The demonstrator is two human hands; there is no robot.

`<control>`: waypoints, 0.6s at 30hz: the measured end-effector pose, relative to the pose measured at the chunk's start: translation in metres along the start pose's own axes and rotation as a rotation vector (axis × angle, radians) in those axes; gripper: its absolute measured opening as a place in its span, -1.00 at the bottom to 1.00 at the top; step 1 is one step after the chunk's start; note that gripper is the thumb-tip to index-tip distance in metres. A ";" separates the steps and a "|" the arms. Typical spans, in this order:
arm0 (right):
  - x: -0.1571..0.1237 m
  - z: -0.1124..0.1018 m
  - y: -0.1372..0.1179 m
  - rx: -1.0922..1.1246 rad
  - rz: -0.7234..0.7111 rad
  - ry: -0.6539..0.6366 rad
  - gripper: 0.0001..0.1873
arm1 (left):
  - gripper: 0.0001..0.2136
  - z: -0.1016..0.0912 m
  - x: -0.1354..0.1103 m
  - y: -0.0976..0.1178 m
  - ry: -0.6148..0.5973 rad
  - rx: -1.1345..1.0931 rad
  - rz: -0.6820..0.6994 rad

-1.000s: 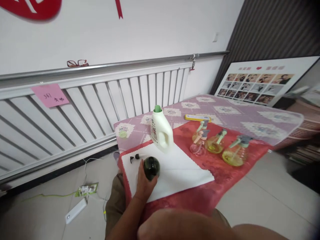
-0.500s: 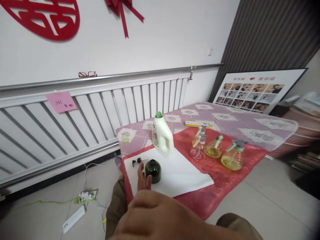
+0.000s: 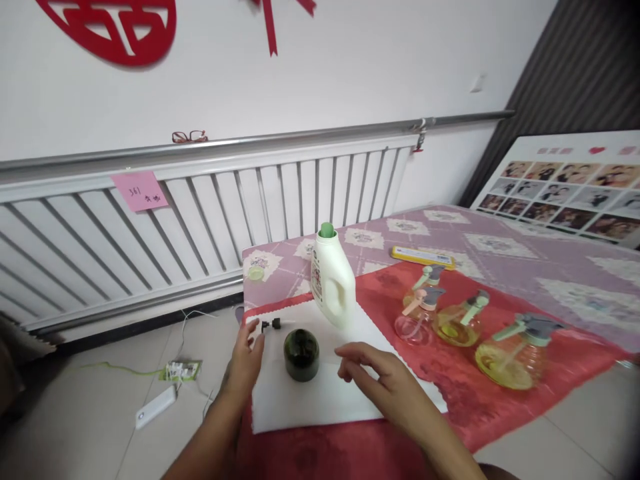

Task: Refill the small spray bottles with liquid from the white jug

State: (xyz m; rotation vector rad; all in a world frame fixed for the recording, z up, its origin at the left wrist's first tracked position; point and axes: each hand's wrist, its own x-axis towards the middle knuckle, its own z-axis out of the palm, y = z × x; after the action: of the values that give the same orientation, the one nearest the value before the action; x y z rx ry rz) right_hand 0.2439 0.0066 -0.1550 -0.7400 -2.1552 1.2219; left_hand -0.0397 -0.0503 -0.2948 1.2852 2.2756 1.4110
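Observation:
A dark green round bottle (image 3: 301, 353) stands on a white cloth (image 3: 330, 393) at the near left of the table. My left hand (image 3: 245, 363) rests open on the cloth just left of the bottle, its fingertips close to a small black pump nozzle (image 3: 271, 325). To the right of the bottle my right hand (image 3: 383, 380) hovers over the cloth, fingers loosely spread and holding nothing. A white detergent jug with a green cap (image 3: 333, 280) stands behind the bottle.
Three clear spray bottles with yellow liquid (image 3: 463, 327) stand on the red cloth (image 3: 500, 393) to the right. A yellow flat box (image 3: 423, 256) and a small green cap (image 3: 255, 273) lie further back. A radiator (image 3: 200, 213) lines the wall; a power strip (image 3: 156, 406) lies on the floor.
My left hand let go of the green bottle and slid left of it. My right hand came from close to the camera out over the cloth. The view shifted right.

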 end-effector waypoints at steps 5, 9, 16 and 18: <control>0.021 -0.009 0.028 0.070 0.065 -0.018 -0.79 | -0.65 0.001 0.047 0.007 -0.196 0.197 0.158; 0.024 -0.011 0.044 0.108 0.082 -0.029 -0.78 | -0.61 0.018 0.058 0.010 -0.308 0.357 0.196; 0.025 -0.004 0.067 0.181 0.062 -0.048 -0.77 | -0.64 0.030 0.056 0.005 -0.342 0.509 0.132; 0.028 -0.002 0.068 0.200 0.055 -0.051 -0.77 | -0.64 0.029 0.058 0.007 -0.334 0.504 0.109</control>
State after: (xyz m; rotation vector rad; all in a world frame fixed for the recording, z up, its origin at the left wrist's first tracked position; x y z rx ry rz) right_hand 0.2387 0.0571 -0.2090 -0.6921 -2.0267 1.4747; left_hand -0.0553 0.0124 -0.2887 1.6536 2.4235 0.5871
